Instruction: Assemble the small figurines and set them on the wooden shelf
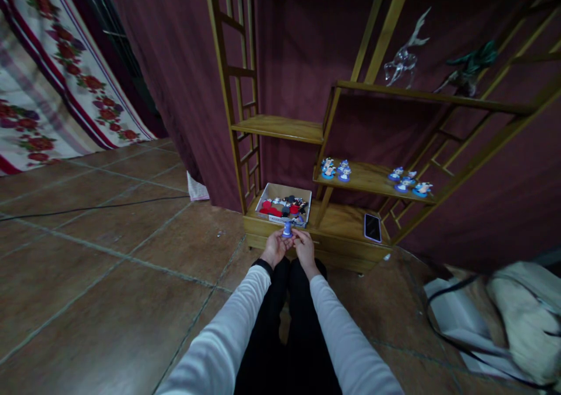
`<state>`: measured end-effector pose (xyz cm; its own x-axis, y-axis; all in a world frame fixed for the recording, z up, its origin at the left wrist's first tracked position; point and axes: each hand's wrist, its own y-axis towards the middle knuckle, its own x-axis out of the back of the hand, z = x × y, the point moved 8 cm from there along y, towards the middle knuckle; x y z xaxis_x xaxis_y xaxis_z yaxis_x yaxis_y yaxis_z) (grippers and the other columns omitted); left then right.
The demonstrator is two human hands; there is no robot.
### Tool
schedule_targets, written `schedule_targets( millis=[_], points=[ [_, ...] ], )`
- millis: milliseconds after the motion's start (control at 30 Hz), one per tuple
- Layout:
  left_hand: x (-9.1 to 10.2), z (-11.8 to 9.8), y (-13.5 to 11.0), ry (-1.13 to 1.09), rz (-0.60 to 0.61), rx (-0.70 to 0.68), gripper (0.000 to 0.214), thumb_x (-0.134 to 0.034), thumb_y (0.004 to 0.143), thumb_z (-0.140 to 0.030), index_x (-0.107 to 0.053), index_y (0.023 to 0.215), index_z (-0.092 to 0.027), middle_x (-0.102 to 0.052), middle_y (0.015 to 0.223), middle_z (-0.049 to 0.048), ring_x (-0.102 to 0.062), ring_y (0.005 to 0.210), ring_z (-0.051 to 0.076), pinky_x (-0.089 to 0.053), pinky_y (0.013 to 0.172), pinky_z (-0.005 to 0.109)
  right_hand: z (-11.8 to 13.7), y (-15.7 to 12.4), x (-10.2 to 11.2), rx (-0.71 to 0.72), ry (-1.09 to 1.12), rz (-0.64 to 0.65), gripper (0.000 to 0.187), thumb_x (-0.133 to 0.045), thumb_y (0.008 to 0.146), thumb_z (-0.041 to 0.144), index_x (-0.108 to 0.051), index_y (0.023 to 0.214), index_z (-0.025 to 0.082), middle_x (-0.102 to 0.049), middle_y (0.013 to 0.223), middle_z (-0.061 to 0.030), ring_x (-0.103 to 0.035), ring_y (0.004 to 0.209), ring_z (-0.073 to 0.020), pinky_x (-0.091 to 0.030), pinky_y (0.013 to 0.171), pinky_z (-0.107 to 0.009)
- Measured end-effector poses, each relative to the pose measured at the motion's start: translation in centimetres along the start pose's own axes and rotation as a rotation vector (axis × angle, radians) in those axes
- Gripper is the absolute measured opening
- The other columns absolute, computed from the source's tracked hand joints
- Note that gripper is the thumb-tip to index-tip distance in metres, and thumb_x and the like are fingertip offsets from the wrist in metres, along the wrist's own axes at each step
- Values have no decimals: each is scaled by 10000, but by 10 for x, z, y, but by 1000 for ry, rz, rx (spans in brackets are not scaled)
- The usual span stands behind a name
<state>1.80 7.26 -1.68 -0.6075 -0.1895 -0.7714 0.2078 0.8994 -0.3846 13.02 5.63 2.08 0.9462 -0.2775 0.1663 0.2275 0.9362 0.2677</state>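
A small purple figurine is held upright between my hands, just in front of the wooden shelf unit's low base. My left hand has its fingers closed at the figurine's lower left side. From the right, my right hand pinches near the round base of the same figurine; the fingertips are small and partly hidden. Right behind the hands, an open white box holds many small figures in red, black, white and grey.
Small figurines stand in two groups on the middle shelf. A phone lies on the lower board at right. Higher up are a clear deer ornament and a green ornament. A pale bag sits on the floor.
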Motion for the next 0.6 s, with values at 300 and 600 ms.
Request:
schedule_targets(
  millis=[300,600],
  points=[
    [2,0,2,-30,-21,-6,229,-404,719,-185,-570,854,-102,-622,609,86,-590,496,179,-455,461,275,7,-3,-5,60,3,25,412,-432,718,114,-679,1024,238,-507,1019,-55,-555,924,-160,-461,883,-296],
    [-1,3,2,-9,2,58,263,-375,722,-236,-583,793,-90,-561,522,76,-501,405,158,-374,385,247,8,-3,-8,76,16,62,384,-456,733,118,-694,996,265,-518,1061,-53,-521,1027,-174,-412,960,-320]
  ],
)
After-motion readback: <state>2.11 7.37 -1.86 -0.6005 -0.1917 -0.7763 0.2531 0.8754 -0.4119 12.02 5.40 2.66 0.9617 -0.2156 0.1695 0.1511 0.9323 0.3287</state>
